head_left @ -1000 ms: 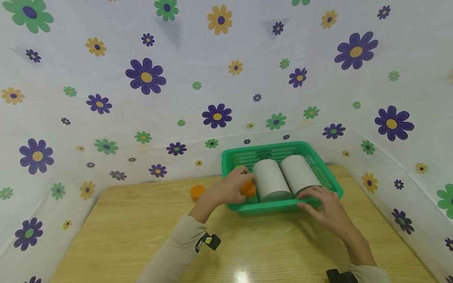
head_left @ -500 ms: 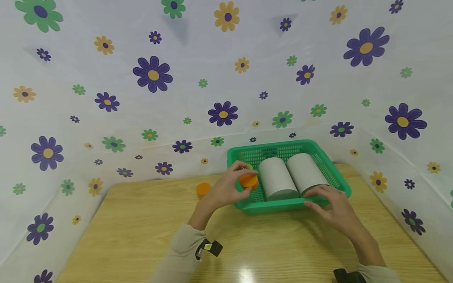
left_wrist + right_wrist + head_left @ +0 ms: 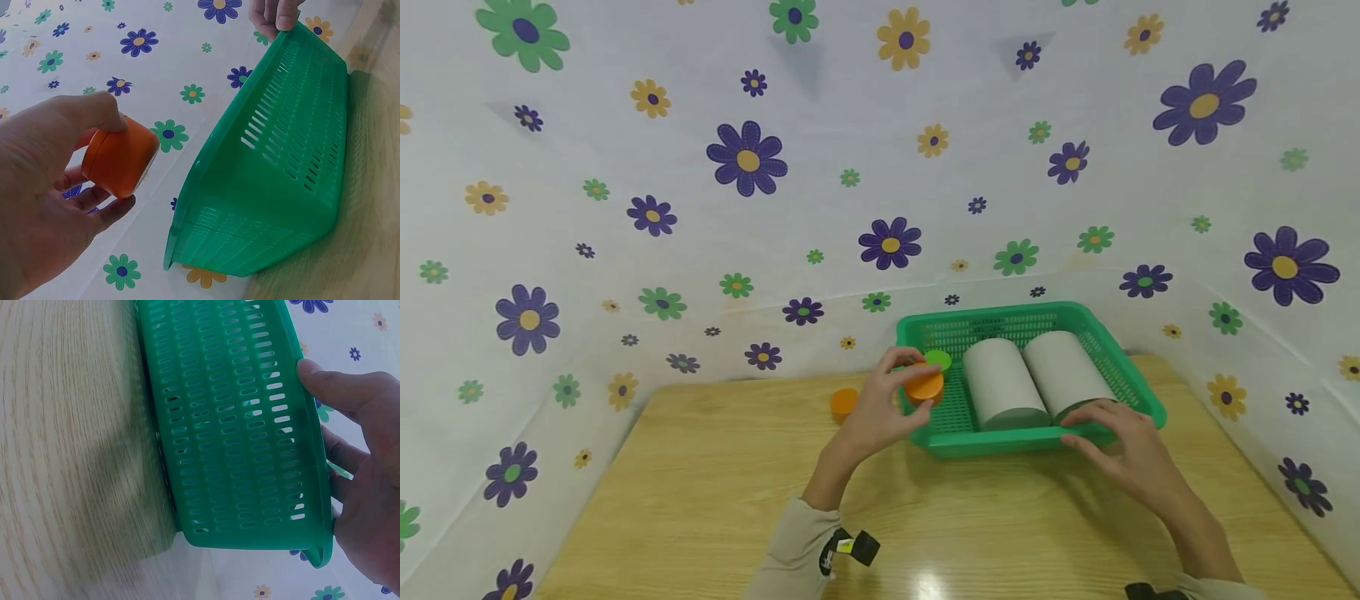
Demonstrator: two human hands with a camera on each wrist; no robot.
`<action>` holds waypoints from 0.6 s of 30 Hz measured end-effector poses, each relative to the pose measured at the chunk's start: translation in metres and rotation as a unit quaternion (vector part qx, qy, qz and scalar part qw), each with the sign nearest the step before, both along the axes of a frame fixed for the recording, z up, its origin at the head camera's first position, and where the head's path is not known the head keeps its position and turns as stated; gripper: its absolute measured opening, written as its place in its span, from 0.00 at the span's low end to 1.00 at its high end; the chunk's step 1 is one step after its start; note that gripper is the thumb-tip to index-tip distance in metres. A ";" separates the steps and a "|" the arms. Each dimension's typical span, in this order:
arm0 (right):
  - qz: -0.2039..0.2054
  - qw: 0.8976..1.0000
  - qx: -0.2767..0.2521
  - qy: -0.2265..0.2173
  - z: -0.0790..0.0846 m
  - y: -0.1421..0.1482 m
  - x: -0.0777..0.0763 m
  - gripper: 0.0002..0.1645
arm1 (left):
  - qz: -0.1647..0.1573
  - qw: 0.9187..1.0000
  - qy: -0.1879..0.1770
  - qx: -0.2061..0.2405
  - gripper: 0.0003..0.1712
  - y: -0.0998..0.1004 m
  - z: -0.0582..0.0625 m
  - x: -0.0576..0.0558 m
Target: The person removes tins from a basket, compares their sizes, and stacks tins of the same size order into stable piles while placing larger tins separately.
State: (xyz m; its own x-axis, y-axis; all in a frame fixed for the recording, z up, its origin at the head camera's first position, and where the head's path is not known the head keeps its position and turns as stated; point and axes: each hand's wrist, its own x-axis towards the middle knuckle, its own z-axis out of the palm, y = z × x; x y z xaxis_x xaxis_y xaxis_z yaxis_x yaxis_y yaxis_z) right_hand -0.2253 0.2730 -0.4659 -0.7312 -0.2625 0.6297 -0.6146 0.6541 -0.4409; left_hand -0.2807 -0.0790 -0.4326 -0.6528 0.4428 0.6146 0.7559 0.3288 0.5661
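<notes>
Between thumb and fingers, my left hand point(image 3: 880, 412) pinches a small round orange container point(image 3: 925, 386), held at the left end of a green plastic basket point(image 3: 988, 442). A seam runs round this orange container point(image 3: 122, 156) in the left wrist view. On the basket's front rim, toward its right end, my right hand point(image 3: 1131, 454) grips with the thumb outside and fingers over the edge. Two large white cylinders, a left one point(image 3: 1003, 383) and a right one point(image 3: 1067, 375), lie side by side in the basket. A light green round piece point(image 3: 938, 360) shows behind the held container.
A second orange round piece point(image 3: 843, 405) sits on the wooden table point(image 3: 722, 467), left of the basket and beside my left hand. Flower-patterned white sheeting point(image 3: 820, 208) stands behind the table and along both sides.
My left hand has drawn up and leftward relative to the basket with the orange container, uncovering more of the light green piece. My right hand keeps its grip on the rim. The head view has shifted left.
</notes>
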 end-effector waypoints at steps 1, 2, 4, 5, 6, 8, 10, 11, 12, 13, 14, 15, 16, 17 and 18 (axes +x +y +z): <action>0.000 1.000 0.000 0.000 0.000 0.000 0.000 0.19 | 0.002 1.000 -0.003 0.009 0.24 -0.001 -0.001 0.001; 0.001 1.000 -0.001 -0.001 -0.001 0.000 0.000 0.19 | 0.002 1.000 -0.006 0.019 0.25 -0.003 -0.001 0.002; 0.000 1.000 -0.005 -0.004 -0.001 0.000 0.001 0.20 | 0.007 0.999 -0.008 0.033 0.25 -0.007 -0.002 0.004; -0.002 1.000 -0.007 -0.006 -0.001 0.000 0.001 0.21 | 0.009 0.999 -0.010 0.040 0.25 -0.009 -0.002 0.005; -0.004 1.000 -0.009 -0.008 -0.001 0.000 0.002 0.21 | 0.012 0.999 -0.012 0.046 0.25 -0.011 -0.002 0.006; -0.007 1.000 -0.012 -0.011 -0.002 0.000 0.003 0.21 | 0.021 0.998 -0.016 0.055 0.25 -0.017 -0.001 0.009; -0.008 1.000 -0.012 -0.006 -0.003 -0.001 0.003 0.21 | 0.032 0.998 -0.013 0.059 0.24 -0.024 -0.001 0.011; -0.007 1.000 -0.010 -0.002 -0.003 -0.001 0.003 0.21 | 0.036 0.997 -0.011 0.062 0.24 -0.027 -0.001 0.012; -0.006 1.000 -0.008 0.001 -0.003 -0.002 0.003 0.21 | 0.041 0.997 -0.007 0.063 0.24 -0.030 -0.001 0.013; -0.004 1.000 -0.007 0.003 -0.003 -0.002 0.002 0.21 | 0.048 0.997 -0.003 0.064 0.23 -0.034 0.000 0.013; -0.003 1.000 -0.007 0.004 -0.002 -0.002 0.002 0.20 | 0.053 0.996 0.002 0.066 0.23 -0.037 -0.001 0.013; -0.002 1.000 -0.006 0.006 -0.001 -0.002 0.001 0.20 | 0.057 0.996 0.007 0.068 0.23 -0.040 -0.002 0.012; -0.002 1.000 -0.005 0.004 -0.001 -0.002 0.001 0.20 | 0.063 0.995 0.007 0.072 0.23 -0.043 -0.002 0.012; -0.003 1.000 -0.004 0.002 0.000 -0.002 0.000 0.19 | 0.071 0.995 0.007 0.075 0.24 -0.047 -0.003 0.013; -0.004 1.000 -0.004 -0.002 0.000 -0.002 0.001 0.19 | 0.079 0.994 0.005 0.079 0.24 -0.050 -0.004 0.013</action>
State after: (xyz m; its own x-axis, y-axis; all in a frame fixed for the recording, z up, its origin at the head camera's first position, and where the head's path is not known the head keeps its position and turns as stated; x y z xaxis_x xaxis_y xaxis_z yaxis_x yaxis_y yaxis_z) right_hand -0.2248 0.2708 -0.4657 -0.7358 -0.2515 0.6288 -0.6076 0.6552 -0.4489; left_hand -0.2674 -0.1294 -0.4363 -0.7005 0.2332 0.6744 0.7074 0.3517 0.6131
